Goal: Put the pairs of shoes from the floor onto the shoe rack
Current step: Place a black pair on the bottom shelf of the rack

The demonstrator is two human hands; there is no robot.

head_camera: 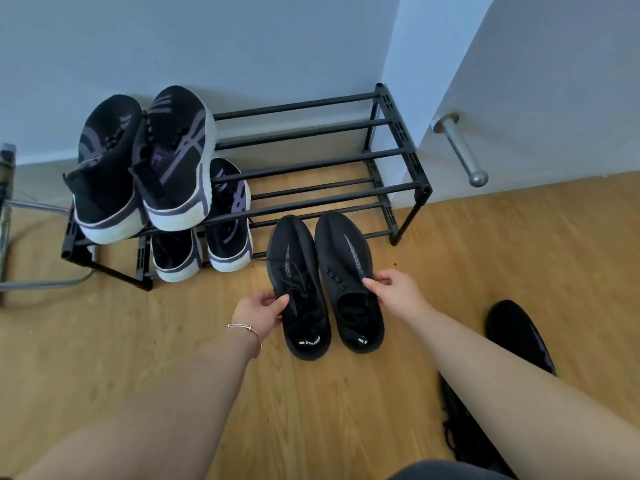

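Note:
A black two-tier shoe rack [311, 136] stands against the wall. Its top tier holds a black-and-purple pair [145, 161] at the left; a second such pair [207, 237] sits on the lower tier. In front of the rack are two all-black knit sneakers, toes pointing at it. My left hand [259, 311] pinches the left black sneaker [299, 292] at its collar. My right hand [398, 291] pinches the right black sneaker [349, 278] at its side. Whether they rest on the floor or are lifted I cannot tell.
Another black shoe [519, 334] lies on the wooden floor at the right, and a further dark shoe [464, 431] is partly hidden behind my right forearm. A white door with a metal handle [462, 150] stands right of the rack. Chrome tubing [34, 244] is at the left.

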